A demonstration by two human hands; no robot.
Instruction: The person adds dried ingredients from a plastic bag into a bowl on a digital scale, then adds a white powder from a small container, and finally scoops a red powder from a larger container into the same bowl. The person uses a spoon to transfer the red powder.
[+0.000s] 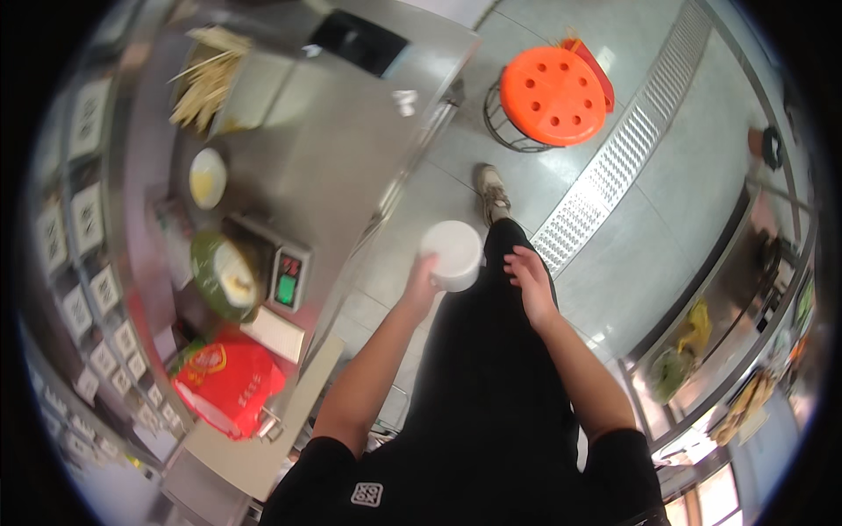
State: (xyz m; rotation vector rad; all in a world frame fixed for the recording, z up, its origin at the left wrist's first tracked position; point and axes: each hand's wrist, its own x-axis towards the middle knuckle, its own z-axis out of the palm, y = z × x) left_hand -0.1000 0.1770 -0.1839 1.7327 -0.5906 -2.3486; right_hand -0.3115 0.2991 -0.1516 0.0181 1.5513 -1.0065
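Observation:
My left hand [421,287] is closed on a round white tub [453,247], gripping its left side in front of my body. The tub's top looks plain white; whether that is a lid or the inside I cannot tell. My right hand [530,282] is raised beside the tub, apart from it, its fingers loosely spread and nothing in them. On the steel counter to the left stands a digital scale [288,279] with a lit display. Next to it sits a green bowl [207,272] with something white inside.
A white bowl [208,178] with yellow contents and a container of wooden sticks [210,83] stand farther along the counter [333,131]. A red bag [230,386] lies nearer. On the floor are an orange stool [553,96] and a metal drain grate [605,171]. Another steel worktop [719,307] runs along the right.

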